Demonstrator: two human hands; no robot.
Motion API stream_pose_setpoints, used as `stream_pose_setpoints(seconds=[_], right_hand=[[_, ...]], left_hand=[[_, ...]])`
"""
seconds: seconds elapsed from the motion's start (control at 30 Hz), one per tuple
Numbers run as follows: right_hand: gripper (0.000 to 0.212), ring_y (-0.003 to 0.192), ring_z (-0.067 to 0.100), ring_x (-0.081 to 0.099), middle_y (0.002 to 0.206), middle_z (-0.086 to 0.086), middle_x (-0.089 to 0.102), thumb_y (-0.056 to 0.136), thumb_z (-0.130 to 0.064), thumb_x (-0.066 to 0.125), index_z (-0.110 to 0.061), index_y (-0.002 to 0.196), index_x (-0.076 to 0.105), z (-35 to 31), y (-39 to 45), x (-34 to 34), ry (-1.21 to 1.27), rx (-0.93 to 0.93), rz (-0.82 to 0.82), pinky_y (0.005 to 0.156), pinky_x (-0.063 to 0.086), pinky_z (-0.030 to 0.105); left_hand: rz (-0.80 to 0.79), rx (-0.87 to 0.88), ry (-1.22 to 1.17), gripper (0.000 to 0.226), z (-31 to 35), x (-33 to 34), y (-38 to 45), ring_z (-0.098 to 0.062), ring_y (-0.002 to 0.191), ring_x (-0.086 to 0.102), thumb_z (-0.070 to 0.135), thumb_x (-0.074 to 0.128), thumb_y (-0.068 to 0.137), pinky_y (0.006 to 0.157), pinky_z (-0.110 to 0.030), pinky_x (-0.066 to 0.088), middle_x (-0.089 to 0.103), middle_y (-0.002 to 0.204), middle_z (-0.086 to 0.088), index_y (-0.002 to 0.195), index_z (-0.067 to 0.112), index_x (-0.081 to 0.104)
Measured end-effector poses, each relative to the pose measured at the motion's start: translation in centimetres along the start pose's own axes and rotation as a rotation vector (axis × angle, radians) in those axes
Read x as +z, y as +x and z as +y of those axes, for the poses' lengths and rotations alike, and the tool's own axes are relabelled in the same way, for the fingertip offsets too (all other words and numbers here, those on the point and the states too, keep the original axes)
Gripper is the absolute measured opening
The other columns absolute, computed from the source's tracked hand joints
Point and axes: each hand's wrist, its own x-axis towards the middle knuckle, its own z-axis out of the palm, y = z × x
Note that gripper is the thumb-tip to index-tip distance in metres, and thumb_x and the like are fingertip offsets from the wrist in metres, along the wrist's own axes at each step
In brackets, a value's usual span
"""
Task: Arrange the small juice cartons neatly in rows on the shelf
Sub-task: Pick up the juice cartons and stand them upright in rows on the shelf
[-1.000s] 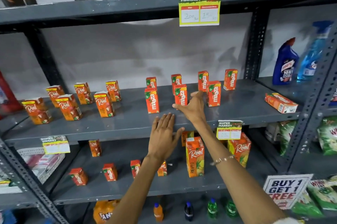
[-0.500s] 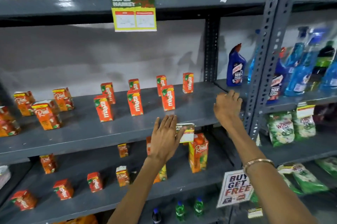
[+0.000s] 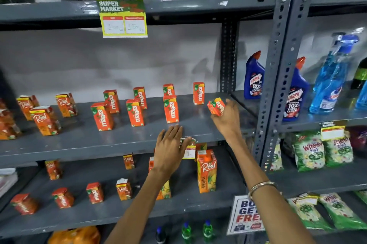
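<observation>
Several small orange Maaza cartons (image 3: 171, 109) stand upright in two loose rows on the grey middle shelf (image 3: 83, 142). Small Real cartons (image 3: 46, 120) stand further left on the same shelf. My right hand (image 3: 228, 118) holds a tilted Maaza carton (image 3: 216, 106) just above the shelf's right end, in line with the front row. My left hand (image 3: 170, 146) lies flat, fingers apart, on the shelf's front edge below the front row.
A perforated upright post (image 3: 276, 77) stands just right of my right hand. Blue cleaner bottles (image 3: 254, 79) fill the neighbouring shelf. Below are more small cartons (image 3: 95, 192) and a tall Real pineapple carton (image 3: 206, 170). A price tag (image 3: 123, 17) hangs from the top shelf.
My right hand reached to the shelf's far right, took up a Maaza carton, and now carries it back leftward. The view swung right, then partly back. My left hand stayed on the shelf edge.
</observation>
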Motion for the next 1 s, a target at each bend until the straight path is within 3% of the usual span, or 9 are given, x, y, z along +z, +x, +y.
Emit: stream_pose_setpoints(seconds=[0.13, 0.2, 0.37, 0.57, 0.67, 0.77, 0.87, 0.93, 1.0], right_hand=[[0.051, 0.096, 0.011, 0.053, 0.116, 0.013, 0.059, 0.072, -0.008, 0.083, -0.006, 0.118, 0.060, -1.9, 0.5, 1.6, 0.230, -0.027, 0.090, 0.075, 0.032, -0.002], [0.060, 0.097, 0.008, 0.049, 0.120, 0.013, 0.056, 0.070, -0.007, 0.085, -0.005, 0.120, 0.053, -2.4, 0.9, 2.5, 0.301, -0.008, 0.099, 0.073, 0.030, -0.008], [0.072, 0.114, 0.024, 0.056, 0.121, 0.013, 0.053, 0.064, -0.019, 0.092, -0.007, 0.115, 0.043, -1.8, 1.3, 4.3, 0.342, 0.041, -0.003, 0.087, 0.042, 0.023], [0.084, 0.117, 0.028, 0.057, 0.121, 0.015, 0.054, 0.061, -0.030, 0.094, -0.004, 0.121, 0.041, -0.2, 2.2, 4.1, 0.298, 0.043, -0.166, 0.092, 0.046, 0.030], [0.077, 0.120, 0.027, 0.060, 0.129, 0.015, 0.060, 0.068, -0.024, 0.090, -0.006, 0.127, 0.043, 1.2, 2.3, 3.8, 0.365, 0.074, -0.197, 0.102, 0.050, 0.039], [0.055, 0.117, 0.025, 0.066, 0.127, 0.013, 0.067, 0.084, -0.017, 0.077, -0.007, 0.131, 0.049, 1.9, 2.3, 3.6, 0.446, 0.073, -0.250, 0.101, 0.053, 0.041], [0.032, 0.106, 0.021, 0.071, 0.116, 0.008, 0.073, 0.093, -0.019, 0.067, -0.010, 0.123, 0.061, 1.6, 2.1, 3.4, 0.422, -0.011, -0.307, 0.097, 0.056, 0.045], [0.035, 0.111, 0.022, 0.068, 0.120, 0.009, 0.072, 0.094, -0.019, 0.064, -0.011, 0.128, 0.061, 1.4, 1.9, 3.4, 0.387, -0.058, -0.334, 0.101, 0.053, 0.045], [0.040, 0.117, 0.024, 0.066, 0.125, 0.009, 0.070, 0.095, -0.018, 0.064, -0.012, 0.134, 0.059, 1.3, 1.9, 3.2, 0.368, -0.084, -0.360, 0.104, 0.051, 0.044]], left_hand=[[0.031, -0.007, 0.009, 0.063, 0.0, 0.3, 0.0, -0.018, 0.146, 0.040, 0.057, 0.026, 0.103, 0.124, -0.040, 0.024, 0.051, 0.153, -0.003, 0.145, 0.016, 0.050], [0.041, -0.011, 0.015, 0.067, 0.1, 0.4, 0.0, -0.019, 0.145, 0.041, 0.059, 0.022, 0.102, 0.123, -0.040, 0.024, 0.051, 0.152, -0.003, 0.144, 0.016, 0.051], [0.056, -0.008, 0.014, 0.070, -0.1, 0.7, 0.0, -0.018, 0.145, 0.041, 0.062, 0.018, 0.101, 0.123, -0.040, 0.023, 0.051, 0.152, -0.002, 0.144, 0.017, 0.050], [0.111, -0.015, -0.089, 0.055, 1.5, -0.1, 0.5, -0.019, 0.137, 0.050, 0.053, 0.031, 0.104, 0.122, -0.041, 0.025, 0.059, 0.144, -0.002, 0.136, 0.017, 0.057], [0.117, -0.107, -0.512, 0.056, 4.7, -0.8, 2.1, -0.011, 0.132, 0.053, 0.054, 0.033, 0.104, 0.114, -0.034, 0.040, 0.059, 0.144, -0.001, 0.144, 0.020, 0.050], [-0.037, -0.322, -1.027, 0.062, 7.9, -1.1, 5.3, -0.006, 0.142, 0.036, 0.055, 0.030, 0.104, 0.120, -0.032, 0.028, 0.045, 0.156, -0.001, 0.154, 0.019, 0.035], [-0.129, -0.467, -1.148, 0.064, 9.2, -1.3, 8.9, -0.021, 0.126, 0.058, 0.051, 0.020, 0.106, 0.117, -0.044, 0.039, 0.060, 0.141, -0.015, 0.142, 0.009, 0.053], [-0.138, -0.500, -1.169, 0.066, 9.1, -1.3, 10.1, -0.024, 0.118, 0.063, 0.049, 0.017, 0.107, 0.112, -0.041, 0.044, 0.067, 0.130, -0.018, 0.131, 0.008, 0.063], [-0.124, -0.496, -1.174, 0.070, 8.6, -1.0, 10.6, -0.026, 0.123, 0.062, 0.051, 0.015, 0.106, 0.112, -0.040, 0.043, 0.067, 0.130, -0.017, 0.130, 0.010, 0.066]])
